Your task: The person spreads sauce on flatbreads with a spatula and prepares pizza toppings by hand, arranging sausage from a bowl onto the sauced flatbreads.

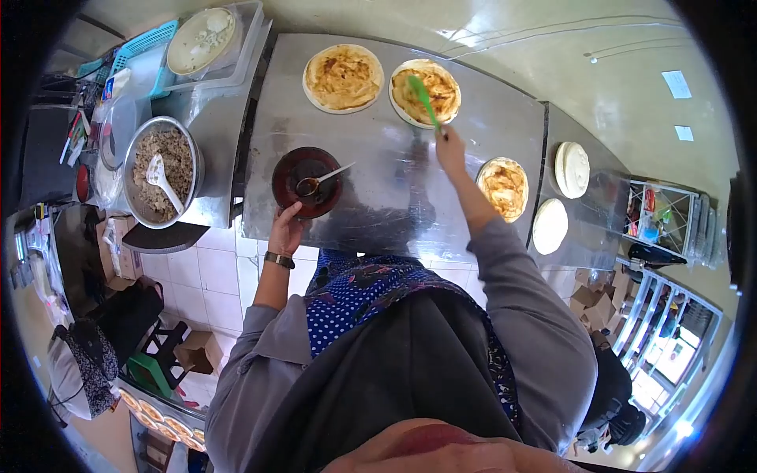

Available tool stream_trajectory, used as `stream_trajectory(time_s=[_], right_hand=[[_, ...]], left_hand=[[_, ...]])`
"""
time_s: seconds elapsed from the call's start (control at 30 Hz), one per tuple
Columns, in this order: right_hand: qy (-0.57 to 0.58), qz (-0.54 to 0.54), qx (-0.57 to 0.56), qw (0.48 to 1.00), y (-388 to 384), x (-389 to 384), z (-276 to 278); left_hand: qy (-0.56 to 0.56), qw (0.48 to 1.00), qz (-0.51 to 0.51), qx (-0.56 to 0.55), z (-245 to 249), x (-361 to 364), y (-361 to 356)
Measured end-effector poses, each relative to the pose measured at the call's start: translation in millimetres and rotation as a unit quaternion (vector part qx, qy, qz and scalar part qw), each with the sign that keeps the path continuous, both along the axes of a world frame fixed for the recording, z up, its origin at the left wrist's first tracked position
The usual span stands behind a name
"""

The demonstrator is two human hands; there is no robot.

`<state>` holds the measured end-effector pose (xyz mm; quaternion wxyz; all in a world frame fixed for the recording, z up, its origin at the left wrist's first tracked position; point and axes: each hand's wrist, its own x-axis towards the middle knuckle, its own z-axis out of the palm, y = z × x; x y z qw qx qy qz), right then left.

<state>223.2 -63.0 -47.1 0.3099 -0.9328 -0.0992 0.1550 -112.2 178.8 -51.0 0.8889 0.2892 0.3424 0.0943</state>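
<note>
My right hand (450,150) is closed round the handle of a green spatula (420,96), whose head lies over a round flatbread (441,83) coated with brown sauce. Left of it is another coated flatbread (344,77); a third (502,189) sits to the right, beside my right forearm. My left hand (287,229) holds the near rim of a dark red bowl (288,183) between thumb and fingers. Inside the bowl are dark sauce and a spoon (335,172) with a white handle, leaning on the rim.
The steel table (378,189) reaches a second table on the right with plain flatbreads (550,226). At left stand a metal bowl of crumbly filling (197,169) with a white ladle (162,180) and a plastic tub (254,39). A person (79,363) is at lower left.
</note>
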Motion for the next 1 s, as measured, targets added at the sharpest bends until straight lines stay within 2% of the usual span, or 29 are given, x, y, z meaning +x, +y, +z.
stream_trajectory(time_s=[0.03,0.17,0.23,0.3,0.43,0.6,0.67,0.73,0.87,0.93,1.0], right_hand=[[-0.041,-0.012,-0.031,0.999,7.5,19.9,-0.6],[-0.07,0.026,-0.089,0.993,33.5,47.3,16.4],[-0.11,0.124,-0.135,0.977,27.5,38.4,15.3],[-0.137,0.159,-0.176,0.962,-1.4,13.5,10.0],[-0.164,0.208,-0.23,0.936,-68.7,-23.9,47.7],[-0.196,0.147,-0.2,0.949,-78.3,-10.5,68.1],[-0.231,0.203,-0.141,0.941,-75.1,3.8,51.9],[-0.216,0.217,-0.17,0.937,-88.4,17.2,38.8],[-0.23,0.179,-0.231,0.928,-132.8,61.3,38.7],[-0.245,0.126,-0.218,0.936,-129.7,75.3,54.1],[-0.283,0.167,-0.162,0.931,-95.2,85.0,39.5]], left_hand=[[-0.003,1.0,0.003,0.003,3.4,-1.9,0.8],[-0.011,1.0,0.008,0.005,7.6,-4.2,0.4],[-0.014,1.0,0.013,0.0,7.8,-4.6,-1.0],[-0.025,0.999,0.019,-0.005,8.3,-3.5,-2.9],[-0.025,0.998,0.032,-0.039,18.6,0.6,-4.5],[-0.016,0.999,0.02,-0.037,16.6,5.2,-5.4],[-0.016,1.0,0.008,-0.021,14.3,9.4,-7.5],[-0.016,1.0,-0.002,-0.001,16.0,11.2,-7.7],[-0.041,0.998,0.009,-0.038,23.7,12.8,-9.6],[-0.04,0.998,0.003,-0.04,23.9,11.3,-11.9],[-0.017,0.999,-0.008,-0.039,19.9,13.4,-15.5]])
